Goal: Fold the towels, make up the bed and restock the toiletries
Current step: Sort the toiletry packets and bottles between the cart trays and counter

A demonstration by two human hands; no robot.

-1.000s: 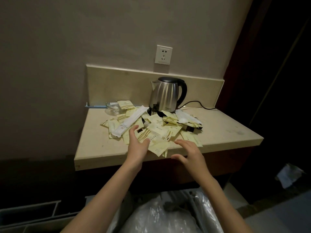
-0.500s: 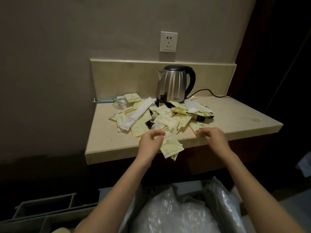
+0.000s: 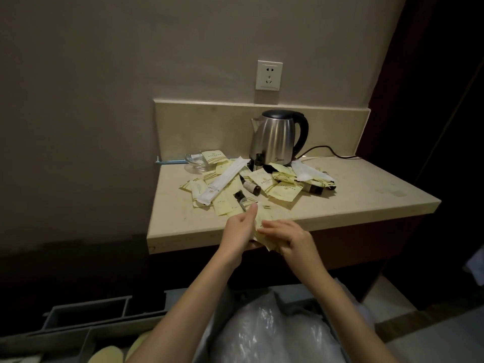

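Two hands (image 3: 239,227) (image 3: 289,238) hold yellow sachets (image 3: 263,233) (long axis unclear).

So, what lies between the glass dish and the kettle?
In the head view, yellow sachets and the tip of a long white packet lie between the glass dish and the kettle.

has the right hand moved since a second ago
Yes: the right hand has come left to the counter's front edge, meeting the left hand on the packets.
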